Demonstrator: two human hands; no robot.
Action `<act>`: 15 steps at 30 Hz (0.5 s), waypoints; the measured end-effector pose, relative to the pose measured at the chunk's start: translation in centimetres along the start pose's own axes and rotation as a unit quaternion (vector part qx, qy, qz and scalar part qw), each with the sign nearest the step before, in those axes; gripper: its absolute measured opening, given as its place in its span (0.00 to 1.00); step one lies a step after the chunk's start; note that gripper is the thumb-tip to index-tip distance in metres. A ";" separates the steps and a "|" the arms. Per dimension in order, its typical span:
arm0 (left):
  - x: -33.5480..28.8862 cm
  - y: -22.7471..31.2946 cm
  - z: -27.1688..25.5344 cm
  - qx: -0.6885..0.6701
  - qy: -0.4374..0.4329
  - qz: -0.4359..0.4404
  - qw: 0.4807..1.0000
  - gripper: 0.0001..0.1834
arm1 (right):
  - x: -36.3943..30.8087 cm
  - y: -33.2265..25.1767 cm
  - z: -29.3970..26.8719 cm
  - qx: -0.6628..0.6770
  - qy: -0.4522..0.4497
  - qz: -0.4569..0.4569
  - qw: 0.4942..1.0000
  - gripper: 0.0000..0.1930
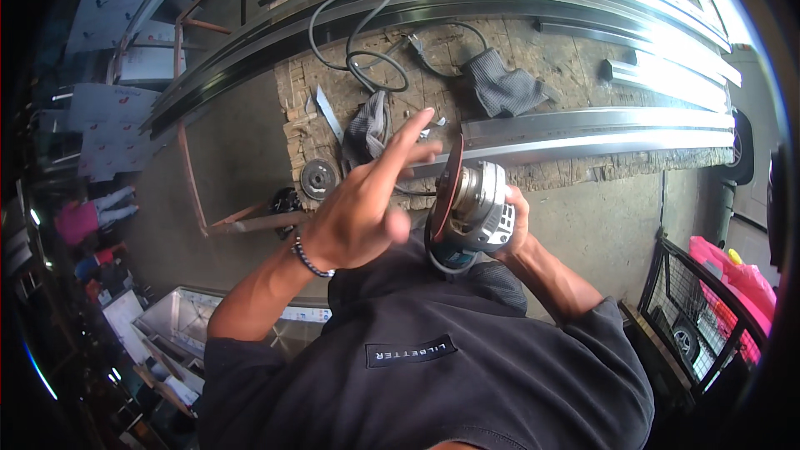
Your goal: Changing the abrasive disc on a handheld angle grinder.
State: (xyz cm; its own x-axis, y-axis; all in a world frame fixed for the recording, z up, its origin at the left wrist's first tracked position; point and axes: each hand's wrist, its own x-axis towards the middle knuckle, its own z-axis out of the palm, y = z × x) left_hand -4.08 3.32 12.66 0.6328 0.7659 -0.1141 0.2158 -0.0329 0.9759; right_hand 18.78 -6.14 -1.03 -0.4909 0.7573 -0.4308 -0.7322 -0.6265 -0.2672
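At the far left, a person in a pink top and light trousers (117, 202) is seen small. To the right of this person, a rusty brown steel frame (193, 179) stands beside the rough wooden bench (575, 58). On the bench's left end lies a round grey disc (319, 177), and above it a narrow silver metal strip (327, 112). The left hand (358, 208), with a dark beaded bracelet (310, 258) on its wrist, is open, its fingers stretched away from the body; it grips nothing. Behind its fingers there is a crumpled grey fabric piece (365, 129), and farther up a looped grey cable (317, 37). Just right of the left hand, in front of the torso, is the angle grinder with silver head (485, 212), its thin reddish-brown disc (450, 187) seen nearly from the edge. The right hand (518, 221) is closed around the grinder's right side. Beyond it lie a grey ribbed fabric piece (504, 83) and long shiny metal profiles (600, 122). At the far right is a bright pink bag (742, 279), behind a black mesh panel (685, 317).
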 end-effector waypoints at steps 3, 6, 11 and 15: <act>0.7 0.4 0.6 0.056 -0.032 -0.047 0.997 0.59 | -0.2 0.0 0.7 0.009 -0.021 0.023 0.999 0.42; 1.2 0.7 0.4 0.096 -0.055 0.065 0.992 0.57 | -1.5 -0.4 1.9 0.131 -0.067 0.045 0.988 0.38; 1.5 -0.8 0.1 0.186 0.002 0.308 0.933 0.62 | -1.4 0.0 0.3 0.128 -0.053 0.040 0.990 0.38; 2.3 -3.1 1.1 0.286 -0.003 0.407 0.867 0.42 | -1.8 -0.2 0.2 -0.125 -0.006 0.010 0.992 0.39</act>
State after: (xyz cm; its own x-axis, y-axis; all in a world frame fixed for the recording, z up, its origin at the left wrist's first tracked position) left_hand -2.49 4.44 9.16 0.7520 0.3353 0.5675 0.0282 -0.8765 0.4805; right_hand 19.73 -7.33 -0.08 -0.5104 0.7459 -0.4280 -0.5832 -0.6659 -0.4652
